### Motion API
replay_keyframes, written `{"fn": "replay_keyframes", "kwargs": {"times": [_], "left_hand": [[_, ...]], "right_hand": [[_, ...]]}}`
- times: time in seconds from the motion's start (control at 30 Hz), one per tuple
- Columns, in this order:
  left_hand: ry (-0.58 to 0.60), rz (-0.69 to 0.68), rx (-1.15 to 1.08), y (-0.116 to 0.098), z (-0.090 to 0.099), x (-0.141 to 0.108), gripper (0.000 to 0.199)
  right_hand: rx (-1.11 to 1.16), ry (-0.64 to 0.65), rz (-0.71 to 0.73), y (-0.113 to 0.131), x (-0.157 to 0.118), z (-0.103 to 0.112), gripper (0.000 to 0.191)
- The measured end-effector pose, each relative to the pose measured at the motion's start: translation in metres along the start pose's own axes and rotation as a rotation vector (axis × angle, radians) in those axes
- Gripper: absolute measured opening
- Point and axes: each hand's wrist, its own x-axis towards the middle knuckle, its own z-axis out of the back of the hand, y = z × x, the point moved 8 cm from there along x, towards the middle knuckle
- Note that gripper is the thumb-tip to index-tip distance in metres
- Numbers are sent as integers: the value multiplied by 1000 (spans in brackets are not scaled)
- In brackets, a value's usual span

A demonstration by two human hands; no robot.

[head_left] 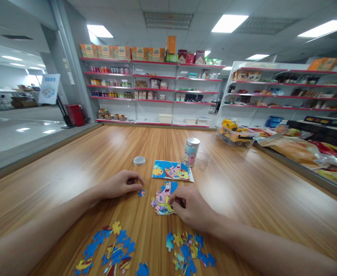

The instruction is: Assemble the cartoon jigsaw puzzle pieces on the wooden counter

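A partly joined jigsaw puzzle point(162, 197) with a pink cartoon figure lies on the wooden table. My right hand point(194, 207) is over its right side, thumb and fingertips closed on a jigsaw piece at the yellow area; the fingers hide most of that piece. To the left, my left hand point(124, 184) rests on the table with fingers loosely bent and apart, holding nothing visible. A small loose piece point(141, 193) lies just below its fingertips. Behind the puzzle is a printed picture sheet point(172, 171). Loose blue and yellow pieces form a left pile point(116, 255) and a right pile point(185, 251).
A cartoon-printed can point(191, 152) stands behind the sheet's right end, with a clear plastic item point(204, 157) beside it. Its silvery lid point(139, 160) lies to the left. A clear bin of yellow toy trucks point(234, 133) sits far right. Stocked shelves point(154, 90) stand behind the table.
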Motion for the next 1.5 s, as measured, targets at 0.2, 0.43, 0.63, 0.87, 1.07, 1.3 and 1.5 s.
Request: {"fn": "replay_keyframes", "kwargs": {"times": [0.2, 0.43, 0.63, 0.87, 1.07, 1.3, 1.5], "left_hand": [[-13, -78, 191, -11, -13, 1, 25], [-383, -249, 617, -36, -2, -5, 23], [-215, -335, 487, -35, -15, -5, 23], [-250, -416, 514, -41, -15, -9, 31], [-155, -492, 554, -46, -23, -10, 41], [-175, -463, 589, -48, -21, -9, 41], [-125, -451, 558, -45, -24, -8, 41]], "right_hand": [[0, 5, 0, 0, -1, 0, 21], [0, -8, 3, 1, 1, 2, 20], [-34, 9, 29, 2, 0, 0, 21], [-63, 24, 61, 7, 1, -1, 23], [-74, 30, 64, 7, 0, -1, 22], [-83, 40, 62, 8, 1, -1, 20], [-84, 45, 61, 8, 0, -2, 21]]}}
